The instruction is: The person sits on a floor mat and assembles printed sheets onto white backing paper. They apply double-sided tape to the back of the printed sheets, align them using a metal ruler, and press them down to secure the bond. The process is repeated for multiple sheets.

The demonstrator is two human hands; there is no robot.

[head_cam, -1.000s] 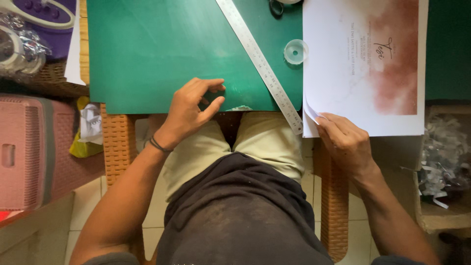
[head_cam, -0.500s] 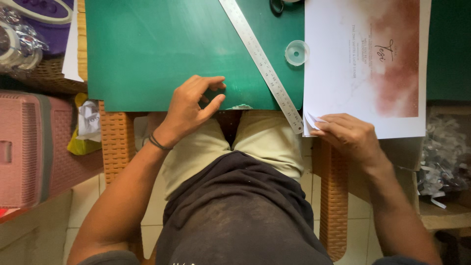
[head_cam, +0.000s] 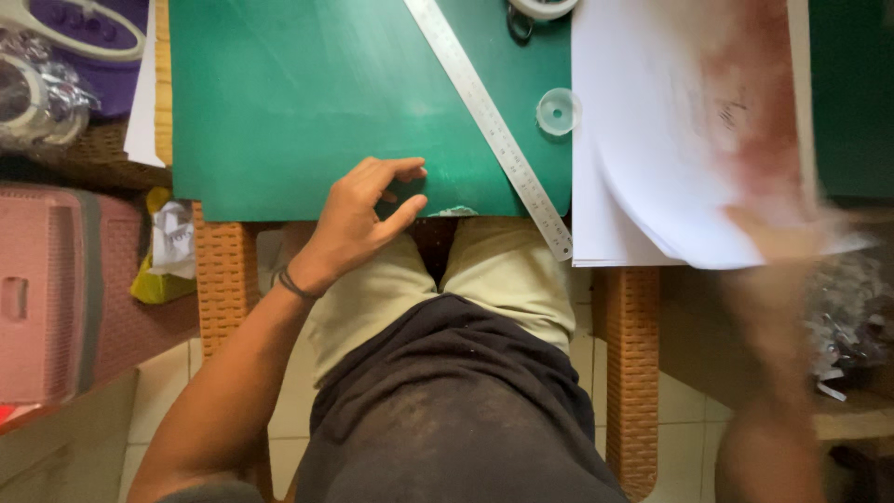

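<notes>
My left hand (head_cam: 363,219) rests on the near edge of a green cutting mat (head_cam: 298,93), fingers curled and apart, holding nothing that I can see. My right hand (head_cam: 782,237) is blurred by motion at the near right corner of a white paper stack (head_cam: 633,205). It grips the top sheet (head_cam: 736,102), which has a reddish-brown print and curls up off the stack. A steel ruler (head_cam: 484,112) lies diagonally on the mat between my hands.
A small clear round lid (head_cam: 557,112) sits beside the ruler. The mat lies on a woven wicker table (head_cam: 219,270). A pink basket (head_cam: 47,298) and a purple object (head_cam: 65,28) are at the left, and crumpled clear plastic (head_cam: 857,317) is at the right.
My right hand has swung right from the stack's near corner, pulling the top sheet up. My left hand has stayed in place on the mat edge.
</notes>
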